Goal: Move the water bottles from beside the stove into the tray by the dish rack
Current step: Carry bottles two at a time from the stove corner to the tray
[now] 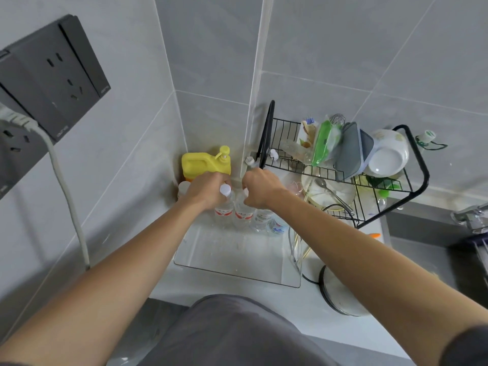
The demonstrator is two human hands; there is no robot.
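Observation:
A clear plastic tray (pixel 232 270) sits on the white counter, left of the black dish rack (pixel 420 165). Several clear water bottles stand in a row at the tray's far end. My left hand (pixel 206 190) is closed around the neck of a red-labelled bottle (pixel 224 210) with a white cap. My right hand (pixel 260 187) grips the top of the neighbouring red-labelled bottle (pixel 244 213). Two more bottles (pixel 264 216) stand to their right, partly hidden under my right forearm. One more white-capped bottle (pixel 183 187) shows left of my left hand, behind the tray.
A yellow pump jug (pixel 204 162) stands in the corner behind my hands. The rack holds bowls, a spoon, a whisk and bags. A pot lid (pixel 340 294) lies at the counter's front right; the sink and tap (pixel 470 215) are far right. Wall sockets with a cable hang at left.

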